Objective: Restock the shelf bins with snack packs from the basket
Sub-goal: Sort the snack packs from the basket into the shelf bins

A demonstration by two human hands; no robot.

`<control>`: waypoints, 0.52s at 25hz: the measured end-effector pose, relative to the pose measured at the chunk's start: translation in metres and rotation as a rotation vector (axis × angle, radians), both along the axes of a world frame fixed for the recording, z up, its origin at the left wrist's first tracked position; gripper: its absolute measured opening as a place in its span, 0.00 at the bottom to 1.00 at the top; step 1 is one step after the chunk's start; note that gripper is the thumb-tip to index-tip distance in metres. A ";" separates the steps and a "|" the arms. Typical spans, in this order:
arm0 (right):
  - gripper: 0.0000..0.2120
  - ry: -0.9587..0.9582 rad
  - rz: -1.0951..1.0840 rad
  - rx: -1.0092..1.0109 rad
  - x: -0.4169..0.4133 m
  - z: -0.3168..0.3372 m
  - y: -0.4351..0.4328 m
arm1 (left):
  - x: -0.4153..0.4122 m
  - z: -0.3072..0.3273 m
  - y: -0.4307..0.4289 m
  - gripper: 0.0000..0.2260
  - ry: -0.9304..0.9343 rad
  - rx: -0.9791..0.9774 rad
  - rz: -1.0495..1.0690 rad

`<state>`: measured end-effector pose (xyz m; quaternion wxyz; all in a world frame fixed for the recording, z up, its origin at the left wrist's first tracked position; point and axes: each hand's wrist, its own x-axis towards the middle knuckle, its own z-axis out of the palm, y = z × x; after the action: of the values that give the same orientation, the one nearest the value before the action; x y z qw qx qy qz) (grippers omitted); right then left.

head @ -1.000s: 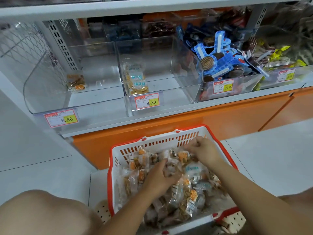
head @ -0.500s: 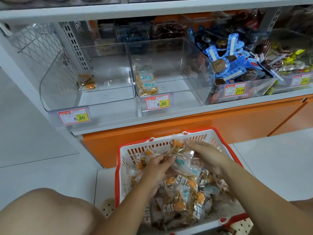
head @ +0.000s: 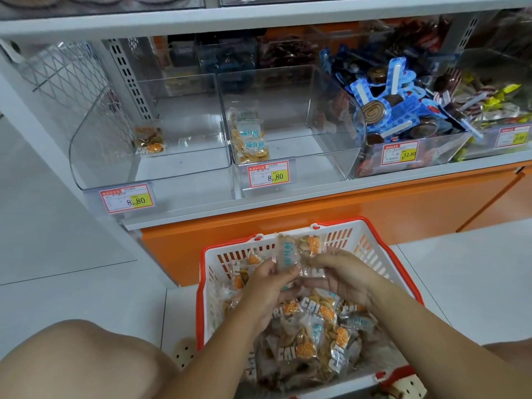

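Observation:
A white basket with a red rim stands on the floor, filled with several clear snack packs. Above its far end my left hand grips a clear pack with blue print. My right hand grips a pack with an orange swirl beside it. Two clear shelf bins stand above: the left bin holds one orange-swirl pack, the middle bin holds a few blue-print packs at its left side.
A bin of blue lollipop packs and a bin of mixed sweets stand to the right. Price tags hang on the bin fronts. An orange base panel runs below the shelf. My bare knee is at lower left.
Both hands have risen out of the pile of packs, each lifting a snack pack to the basket's far rim. The camera has tilted slightly, shifting the shelf to the right.

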<state>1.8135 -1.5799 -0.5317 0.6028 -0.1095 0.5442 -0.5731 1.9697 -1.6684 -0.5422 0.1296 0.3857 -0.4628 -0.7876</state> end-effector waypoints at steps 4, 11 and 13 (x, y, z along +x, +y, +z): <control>0.26 0.429 0.173 0.157 0.001 0.002 0.000 | 0.005 0.005 -0.018 0.20 -0.225 -0.389 -0.120; 0.07 0.460 -0.008 0.037 0.009 0.001 0.001 | 0.009 0.004 -0.023 0.15 -0.099 -0.150 -0.049; 0.11 0.432 -0.031 0.040 0.009 -0.001 0.000 | 0.010 0.006 -0.021 0.12 -0.071 -0.164 -0.068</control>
<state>1.8229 -1.5795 -0.5329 0.4653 -0.2092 0.6738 -0.5346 1.9794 -1.6894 -0.5359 0.1172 0.3855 -0.5429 -0.7368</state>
